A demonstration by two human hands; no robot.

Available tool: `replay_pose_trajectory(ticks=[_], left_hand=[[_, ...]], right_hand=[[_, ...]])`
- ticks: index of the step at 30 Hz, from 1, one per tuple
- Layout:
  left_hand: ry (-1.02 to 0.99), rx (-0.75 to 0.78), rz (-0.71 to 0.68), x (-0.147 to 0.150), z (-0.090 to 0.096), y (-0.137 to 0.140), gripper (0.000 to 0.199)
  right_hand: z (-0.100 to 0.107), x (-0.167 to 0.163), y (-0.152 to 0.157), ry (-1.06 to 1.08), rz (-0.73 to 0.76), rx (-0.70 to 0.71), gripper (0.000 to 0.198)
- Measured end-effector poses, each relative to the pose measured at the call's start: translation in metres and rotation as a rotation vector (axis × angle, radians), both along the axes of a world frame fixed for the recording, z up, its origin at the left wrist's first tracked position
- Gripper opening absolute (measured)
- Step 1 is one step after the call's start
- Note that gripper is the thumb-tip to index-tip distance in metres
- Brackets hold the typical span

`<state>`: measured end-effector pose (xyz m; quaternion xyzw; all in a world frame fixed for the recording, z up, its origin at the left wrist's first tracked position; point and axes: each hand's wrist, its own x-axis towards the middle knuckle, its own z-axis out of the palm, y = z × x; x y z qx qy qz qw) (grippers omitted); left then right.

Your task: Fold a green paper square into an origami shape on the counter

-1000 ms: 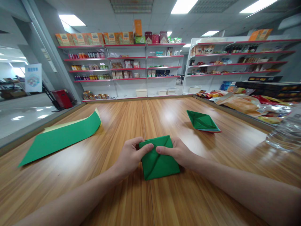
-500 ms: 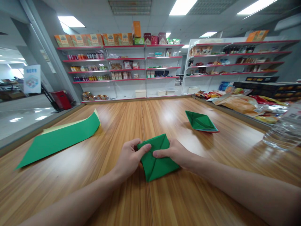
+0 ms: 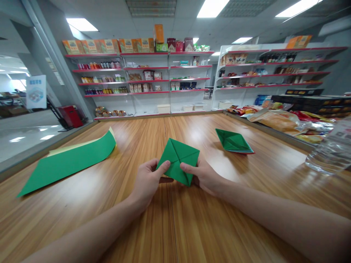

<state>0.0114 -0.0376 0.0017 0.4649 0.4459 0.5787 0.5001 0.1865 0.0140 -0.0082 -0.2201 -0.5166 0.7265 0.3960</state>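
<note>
A green folded paper square, with creases crossing near its middle, is held above the table between both hands. My left hand grips its left edge, thumb on top and fingers underneath. My right hand pinches the right side the same way, its thumb tip close to the centre. Another folded green paper piece lies on the table beyond my right hand, with red and light blue edges showing below it. To the left rests a large curling green sheet with yellow paper behind it.
The wooden table spans the foreground. A clear plastic bottle lies at the right, and snack packets are piled past the table's right edge. Stocked shelves stand behind the far edge.
The paper square has turned in my hands and lifted slightly away from me, so one corner now points to the far side. Both hands still grip it.
</note>
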Motion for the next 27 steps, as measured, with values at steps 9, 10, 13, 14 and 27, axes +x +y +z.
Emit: replay_pose_trajectory(ticks=[9, 10, 13, 14, 27], left_hand=[[0.037, -0.069, -0.235, 0.001, 0.005, -0.003, 0.032], [0.031, -0.051, -0.205, 0.002, 0.006, -0.004, 0.032], [0.057, 0.002, -0.081, 0.002, 0.006, -0.007, 0.031], [0.070, 0.018, -0.043, 0.001, 0.006, -0.007, 0.031], [0.132, 0.032, -0.024, -0.001, 0.004, -0.004, 0.030]], right_hand=[[0.007, 0.000, -0.006, -0.104, -0.103, 0.186, 0.028], [0.007, 0.000, -0.006, -0.117, -0.105, 0.207, 0.028], [0.002, 0.003, -0.005, -0.269, 0.008, 0.211, 0.031], [0.001, 0.005, -0.004, -0.329, 0.064, 0.201, 0.034], [0.006, 0.009, -0.004, -0.567, 0.022, 0.345, 0.043]])
